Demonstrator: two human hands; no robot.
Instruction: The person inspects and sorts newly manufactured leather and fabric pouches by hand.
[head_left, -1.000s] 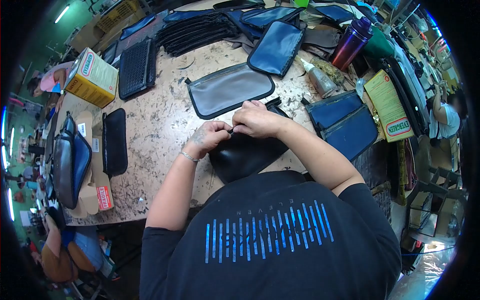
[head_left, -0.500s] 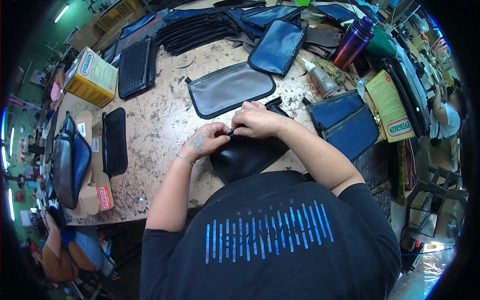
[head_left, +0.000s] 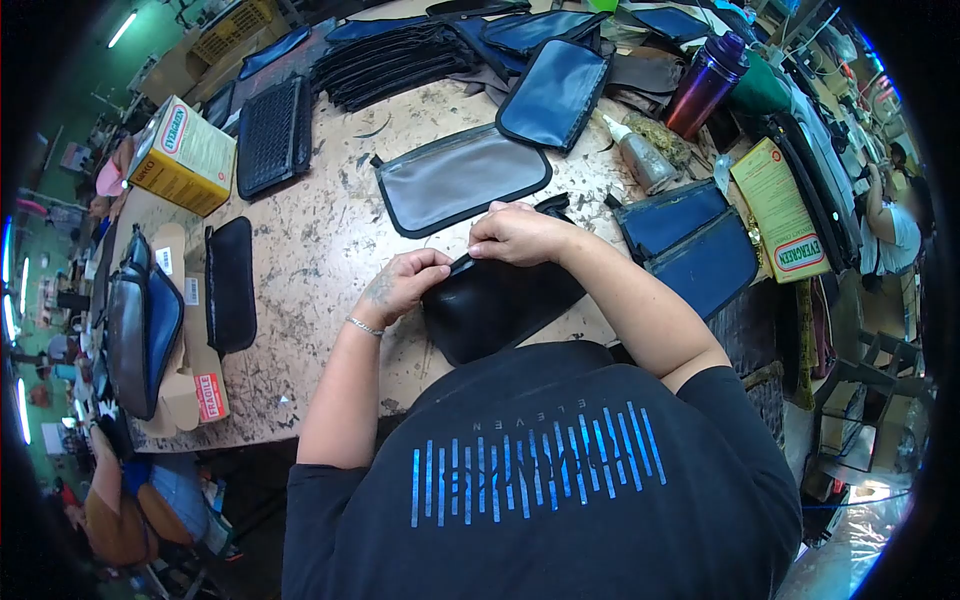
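Observation:
A black pouch (head_left: 500, 310) lies on the worktable close to my body, its top edge lifted a little by my fingers. My left hand (head_left: 405, 283) pinches that edge near the pouch's left corner. Further along the same edge, my right hand (head_left: 515, 237) is closed on it, fingertips curled over. A short stretch of edge shows between the two hands; the rest of it lies behind my right hand and forearm. Just beyond my hands is a grey pouch (head_left: 465, 180) with black trim and a zipper, lying flat.
Blue pouches (head_left: 555, 95) and a stack of black pieces (head_left: 395, 62) lie at the back. To the right are a blue pouch (head_left: 690, 250), a glue bottle (head_left: 640, 155), a purple flask (head_left: 708, 85) and a yellow tin (head_left: 785, 215). Another tin (head_left: 185, 155) stands left.
My hands have moved apart along the pouch's top edge, the left one shifting slightly left. More of the edge shows between them, and the pouch's front looks flatter.

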